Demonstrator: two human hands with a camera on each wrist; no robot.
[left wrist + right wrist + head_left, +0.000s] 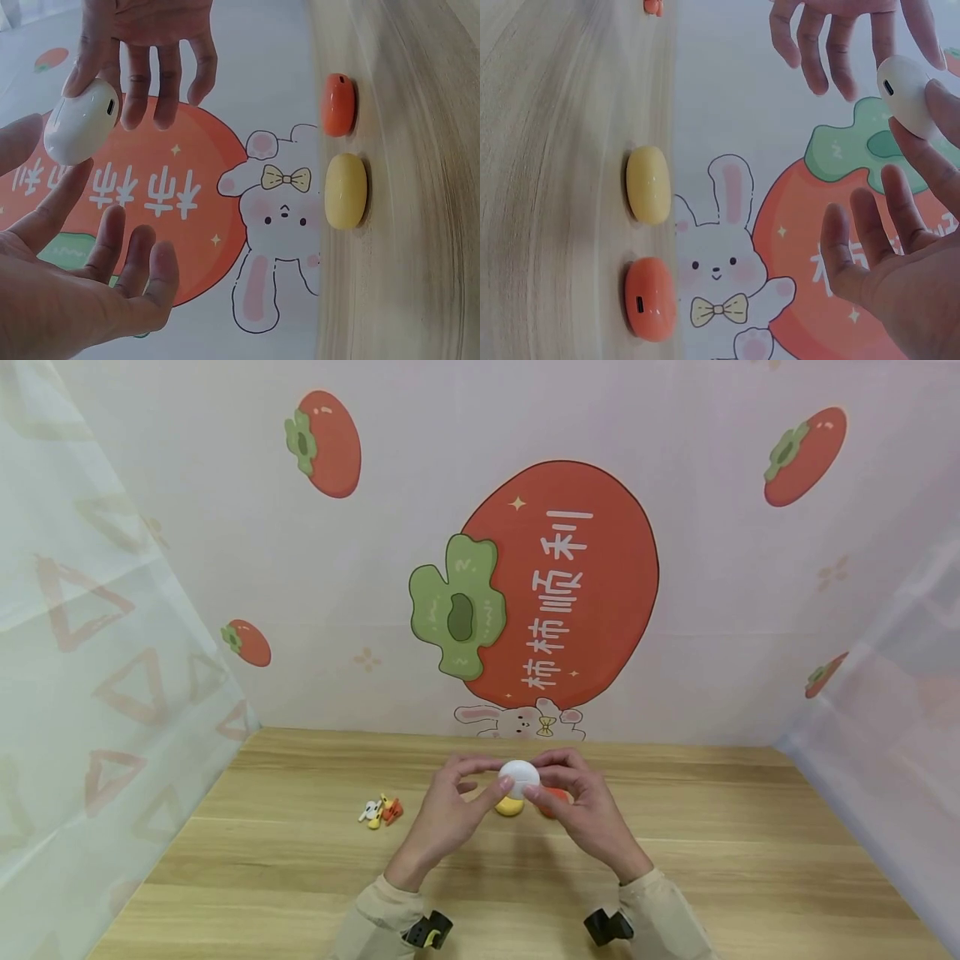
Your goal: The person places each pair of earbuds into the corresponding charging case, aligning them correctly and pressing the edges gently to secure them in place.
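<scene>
A white earbud charging case (519, 778) is held up above the table between my two hands. My right hand (588, 814) pinches it with thumb and index finger, the other fingers spread beside it. My left hand (450, 810) holds it from the other side, index fingertip against the shell and thumb at its near face. A dark charging port shows on the underside of the white case (82, 122). Behind the hands on the table sit a yellow case (649, 184) and an orange-red case (652, 300), both partly hidden in the head view.
A small pile of white, yellow and orange-red earbuds (381, 811) lies on the wooden table (285, 877), left of my left hand. A printed cloth backdrop (697, 610) rises at the table's back edge, with similar cloth along both sides.
</scene>
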